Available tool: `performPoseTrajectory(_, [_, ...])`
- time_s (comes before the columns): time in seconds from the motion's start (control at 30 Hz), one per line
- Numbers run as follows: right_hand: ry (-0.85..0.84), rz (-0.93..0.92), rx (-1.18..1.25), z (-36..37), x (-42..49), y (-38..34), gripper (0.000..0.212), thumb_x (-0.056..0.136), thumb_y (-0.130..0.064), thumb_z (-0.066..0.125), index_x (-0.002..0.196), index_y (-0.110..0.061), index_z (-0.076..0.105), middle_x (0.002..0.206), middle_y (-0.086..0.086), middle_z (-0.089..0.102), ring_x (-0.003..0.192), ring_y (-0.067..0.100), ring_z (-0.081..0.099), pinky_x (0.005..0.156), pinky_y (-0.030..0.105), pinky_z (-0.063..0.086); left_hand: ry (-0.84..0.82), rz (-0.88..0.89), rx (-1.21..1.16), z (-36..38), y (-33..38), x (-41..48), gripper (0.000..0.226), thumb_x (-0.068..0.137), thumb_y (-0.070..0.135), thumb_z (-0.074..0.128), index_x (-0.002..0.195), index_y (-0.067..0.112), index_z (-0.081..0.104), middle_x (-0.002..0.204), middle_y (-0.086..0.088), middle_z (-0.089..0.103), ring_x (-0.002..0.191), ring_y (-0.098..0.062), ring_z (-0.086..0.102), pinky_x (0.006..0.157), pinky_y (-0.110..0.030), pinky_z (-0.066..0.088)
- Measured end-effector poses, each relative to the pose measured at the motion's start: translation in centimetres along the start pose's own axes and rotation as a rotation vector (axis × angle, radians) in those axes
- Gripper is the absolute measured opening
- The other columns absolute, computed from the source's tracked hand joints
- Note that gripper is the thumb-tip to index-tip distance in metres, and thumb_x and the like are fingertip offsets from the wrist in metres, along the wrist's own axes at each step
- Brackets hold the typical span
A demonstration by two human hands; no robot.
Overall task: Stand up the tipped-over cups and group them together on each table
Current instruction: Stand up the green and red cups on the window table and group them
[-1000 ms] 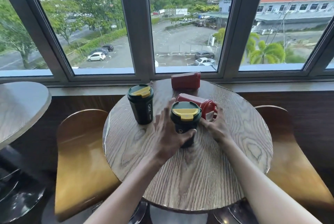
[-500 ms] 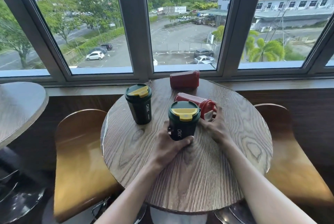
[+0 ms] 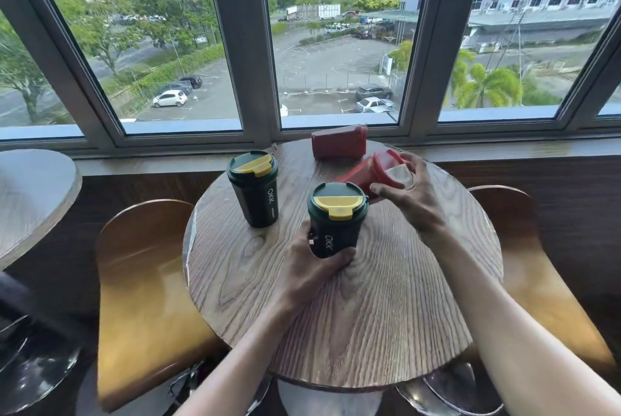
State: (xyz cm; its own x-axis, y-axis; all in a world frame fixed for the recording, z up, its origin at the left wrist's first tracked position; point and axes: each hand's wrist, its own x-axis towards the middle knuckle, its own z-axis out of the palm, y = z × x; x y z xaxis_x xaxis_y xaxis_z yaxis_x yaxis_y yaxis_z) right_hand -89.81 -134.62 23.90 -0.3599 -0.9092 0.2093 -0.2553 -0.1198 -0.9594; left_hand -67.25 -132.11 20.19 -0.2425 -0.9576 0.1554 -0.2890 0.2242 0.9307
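Round table [image 3: 386, 321], four lidded cups. Red cup [image 3: 373, 173], at 1 o'clock from centre, tilted, lid toward the camera: rigid plastic, likely light, smooth sides; best taken around the lid rim. Right hand [image 3: 408, 195] wrapped on that rim, wrist raised; whether the base touches the wood is unclear. Left hand [image 3: 311, 268] clasps the upright green cup [image 3: 336, 219] low, at centre. Second green cup [image 3: 255, 189] upright at 10 o'clock. Second red cup [image 3: 337, 142] lying at 12 o'clock.
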Motion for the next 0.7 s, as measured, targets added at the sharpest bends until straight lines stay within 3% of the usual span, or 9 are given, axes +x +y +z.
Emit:
performPoseTrajectory(0.1, [-0.133,-0.022,-0.051,-0.3,1.4,-1.7,0.071,0.060,-0.023,0.086,0.124,-0.020,0.055,0.133,0.018,0.056,0.116,0.034,0.062,0.100,0.046,0.053,-0.007,-0.002,-0.002,-0.1,-0.1,0.0,0.060,0.068,0.040,0.088,0.116,0.034,0.053,0.109,0.015,0.065,0.100,0.005,0.062,0.082,-0.015,0.051])
performPoseTrajectory(0.2, [-0.259,-0.022,-0.151,0.0,2.6,-3.3,0.062,0.058,-0.027,0.086,0.115,-0.029,0.062,0.133,0.018,0.055,0.113,0.032,0.063,0.096,0.043,0.055,-0.013,-0.004,0.008,-0.1,-0.1,0.0,0.060,0.068,0.041,0.087,0.116,0.036,0.051,0.109,0.016,0.063,0.101,0.006,0.060,0.081,-0.012,0.049])
performPoseTrajectory(0.3, [-0.371,-0.014,-0.182,0.3,3.1,-4.0,0.052,0.072,-0.012,0.083,0.120,-0.020,0.063,0.137,0.014,0.050,0.103,0.016,0.063,0.075,0.015,0.054,0.002,-0.009,0.013,0.1,-0.4,0.0,0.062,0.066,0.043,0.087,0.116,0.037,0.050,0.113,0.011,0.062,0.104,0.002,0.060,0.082,-0.014,0.050])
performPoseTrajectory(0.37, [-0.416,0.003,-0.165,0.5,2.7,-4.6,0.047,0.080,-0.014,0.079,0.124,-0.020,0.062,0.135,0.011,0.050,0.102,0.008,0.061,0.070,0.008,0.050,0.013,-0.004,0.018,0.2,-0.5,0.0,0.064,0.065,0.045,0.087,0.116,0.037,0.048,0.116,0.010,0.060,0.106,0.000,0.059,0.086,-0.020,0.052])
performPoseTrajectory(0.47, [-0.403,0.040,-0.125,1.0,2.3,-4.8,0.048,0.085,-0.036,0.073,0.130,-0.027,0.059,0.131,0.001,0.052,0.114,0.015,0.057,0.087,0.020,0.048,0.012,-0.006,0.021,0.2,-0.6,0.1,0.063,0.065,0.045,0.087,0.114,0.038,0.048,0.113,0.013,0.058,0.105,0.002,0.058,0.087,-0.021,0.052])
performPoseTrajectory(0.53, [-0.291,0.068,-0.094,1.3,2.6,-4.2,0.070,0.074,-0.045,0.080,0.135,-0.029,0.050,0.133,0.005,0.052,0.120,0.021,0.054,0.100,0.033,0.047,0.008,-0.005,0.015,0.2,-0.6,0.0,0.063,0.065,0.046,0.086,0.114,0.037,0.049,0.112,0.015,0.058,0.104,0.004,0.058,0.088,-0.023,0.053])
performPoseTrajectory(0.6, [-0.186,0.154,-0.020,1.6,2.7,-4.0,0.084,0.063,-0.042,0.088,0.130,-0.024,0.042,0.124,0.009,0.054,0.115,0.023,0.057,0.101,0.038,0.048,0.004,-0.007,0.015,0.1,-0.6,-0.1,0.065,0.065,0.047,0.086,0.117,0.036,0.049,0.114,0.013,0.059,0.105,0.002,0.059,0.090,-0.026,0.054])
performPoseTrajectory(0.7, [-0.126,0.240,0.103,1.7,3.1,-3.8,0.066,0.072,-0.022,0.085,0.122,-0.015,0.042,0.115,0.010,0.055,0.115,0.027,0.058,0.103,0.042,0.050,-0.002,-0.011,-0.009,0.1,-0.3,-0.1,0.069,0.064,0.044,0.087,0.118,0.034,0.045,0.112,0.016,0.060,0.107,-0.001,0.061,0.091,-0.026,0.054])
